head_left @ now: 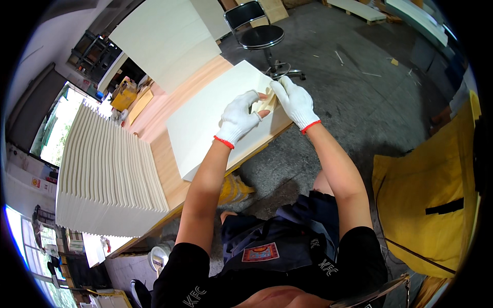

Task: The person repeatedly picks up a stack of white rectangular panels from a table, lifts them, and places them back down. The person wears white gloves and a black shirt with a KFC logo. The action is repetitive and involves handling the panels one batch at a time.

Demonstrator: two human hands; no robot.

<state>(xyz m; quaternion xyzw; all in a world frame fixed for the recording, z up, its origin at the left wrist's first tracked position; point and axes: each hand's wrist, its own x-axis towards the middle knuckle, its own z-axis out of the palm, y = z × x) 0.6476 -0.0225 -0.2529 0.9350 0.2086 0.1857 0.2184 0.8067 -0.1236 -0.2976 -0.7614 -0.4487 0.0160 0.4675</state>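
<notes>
Both of my hands wear white knit gloves with red cuffs. They meet over the far right corner of a large white panel [205, 118] lying on the wooden workbench. Between them is a pale cream, strip-like piece [271, 101] with curved edges; its exact kind is hard to make out. My left hand [239, 117] curls around its near side, with the bare tips of thumb and finger against it. Bent over its far end at the panel's edge, my right hand [295, 100] has its fingers closed on it, partly hiding it.
A tall stack of white panels [108, 169] stands on the bench's left. Behind the work, a big white board [167, 41] rises upright. A black swivel chair [262, 37] stands beyond the bench. Yellow cloth [423, 190] hangs at the right; a bucket [160, 255] is below left.
</notes>
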